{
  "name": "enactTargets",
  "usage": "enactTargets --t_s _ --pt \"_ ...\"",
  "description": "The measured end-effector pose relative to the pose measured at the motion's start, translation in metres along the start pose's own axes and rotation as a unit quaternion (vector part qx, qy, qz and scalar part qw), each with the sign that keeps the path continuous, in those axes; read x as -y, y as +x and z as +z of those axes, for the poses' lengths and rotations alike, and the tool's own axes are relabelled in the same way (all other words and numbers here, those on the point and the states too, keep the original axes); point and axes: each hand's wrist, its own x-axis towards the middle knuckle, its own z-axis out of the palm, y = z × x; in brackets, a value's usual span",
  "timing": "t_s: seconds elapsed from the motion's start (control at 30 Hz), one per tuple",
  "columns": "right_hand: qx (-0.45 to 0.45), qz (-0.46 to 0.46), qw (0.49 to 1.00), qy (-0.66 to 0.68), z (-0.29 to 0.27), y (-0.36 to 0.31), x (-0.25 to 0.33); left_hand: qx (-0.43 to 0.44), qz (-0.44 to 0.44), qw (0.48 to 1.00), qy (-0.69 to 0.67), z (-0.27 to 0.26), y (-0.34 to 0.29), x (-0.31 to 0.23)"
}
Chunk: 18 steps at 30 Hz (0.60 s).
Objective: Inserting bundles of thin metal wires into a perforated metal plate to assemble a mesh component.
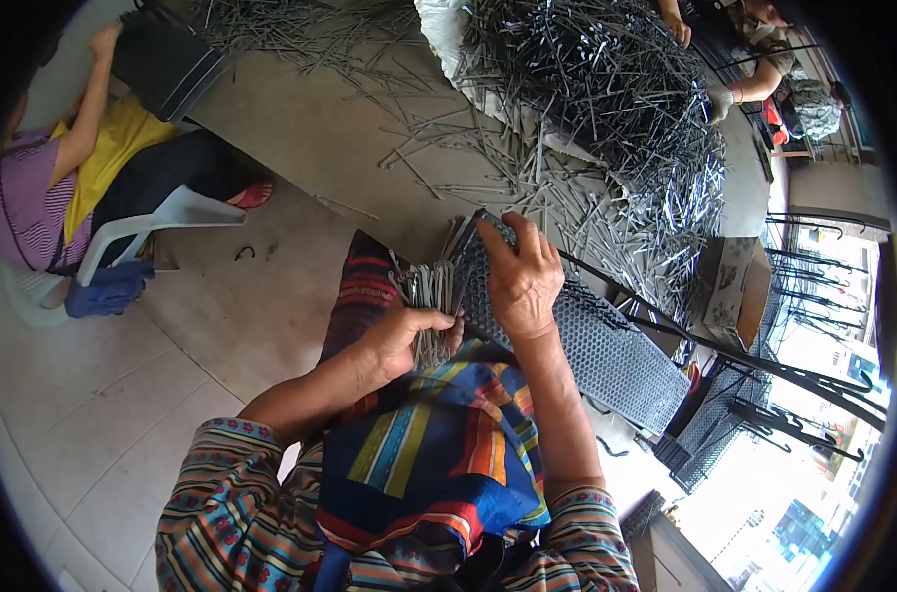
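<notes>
My left hand (pixel 399 340) is closed around a bundle of thin grey metal strips (pixel 429 288) above my lap, the thumb lying across them. A long dark panel with a perforated, mesh-like face (pixel 621 360) slants from beside the bundle toward the lower right. My right hand (pixel 524 281) grips the far end of this panel, its fingers bent over the upper edge and corner; part of the grip is hidden behind the hand. The bundle's strips stand close against the panel's left end. A colourful striped cloth (pixel 419 444) covers my lap.
A big heap of dark metal strips (pixel 596 79) lies on the table (pixel 320 118), with loose strips scattered around it. At left a person (pixel 54 187) sits on a white plastic chair (pixel 162 217). Another person's gloved hand (pixel 721 102) is beside the heap. Black hooked racks (pixel 784 424) stand at right.
</notes>
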Motion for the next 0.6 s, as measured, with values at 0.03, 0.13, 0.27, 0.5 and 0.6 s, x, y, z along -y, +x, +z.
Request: enactTargets --t_s 0.03,0.13,0.27,0.5,0.6 --pt "0.003 0.001 1.000 0.002 0.000 0.000 0.001 0.018 -0.004 1.000 -0.008 -0.002 -0.001 0.000" --pt "0.024 -0.005 0.999 -0.032 -0.001 0.009 0.002 0.009 -0.020 1.000 -0.020 -0.001 0.002 0.000" --pt "-0.014 0.005 0.999 0.030 -0.006 0.007 -0.001 0.007 -0.023 1.000 -0.011 -0.002 0.002 -0.001" --pt "0.119 0.364 0.714 0.585 -0.012 -0.035 0.005 0.068 -0.070 0.993 -0.064 -0.001 0.001 0.000" --pt "0.043 0.419 0.627 0.656 -0.010 -0.039 0.007 0.014 -0.041 0.999 -0.024 0.010 -0.002 -0.001"
